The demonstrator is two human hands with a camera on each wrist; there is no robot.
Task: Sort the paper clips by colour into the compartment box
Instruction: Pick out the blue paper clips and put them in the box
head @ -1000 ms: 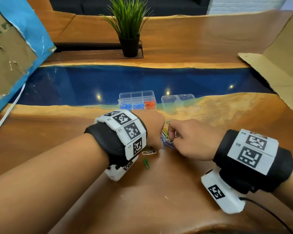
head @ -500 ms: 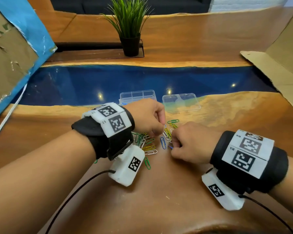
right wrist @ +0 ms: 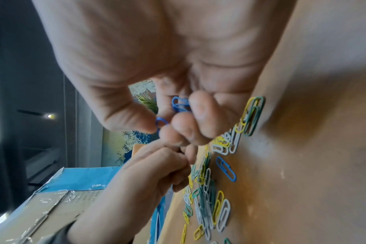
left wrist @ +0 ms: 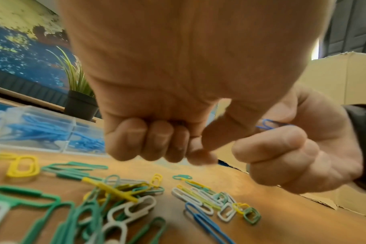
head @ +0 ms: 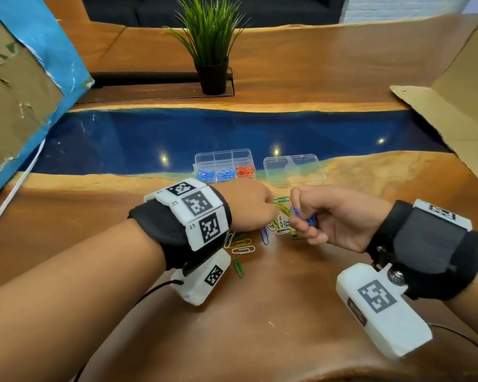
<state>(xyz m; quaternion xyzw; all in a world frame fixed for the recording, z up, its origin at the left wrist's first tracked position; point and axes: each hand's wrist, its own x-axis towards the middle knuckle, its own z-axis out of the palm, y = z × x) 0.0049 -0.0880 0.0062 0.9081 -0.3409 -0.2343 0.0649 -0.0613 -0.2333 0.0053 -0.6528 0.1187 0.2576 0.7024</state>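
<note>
My right hand [head: 298, 216] is raised just above the table, turned thumb-up, and grips several blue paper clips [head: 297, 211] [right wrist: 179, 103] between thumb and curled fingers. Close to its left, my left hand [head: 271, 213] hovers over the mixed pile of clips [head: 280, 223] [left wrist: 119, 194] with its fingers [left wrist: 157, 140] curled into a fist; no clip shows in it. One blue clip [head: 264, 235] [left wrist: 201, 219] lies loose on the wood. The clear compartment box [head: 222, 153] stands beyond the hands, with blue clips in two front cells and orange-red ones in the third.
The box's clear lid [head: 293, 169] lies to its right. A potted plant [head: 211, 51] stands at the back. Cardboard panels rise at the left [head: 11, 92] and right [head: 453, 92]. A blue resin strip [head: 149, 133] crosses the wooden table.
My right hand has lifted off the pile and rolled thumb-up with blue clips in it. My left hand has shifted slightly, so the box's front cells show again.
</note>
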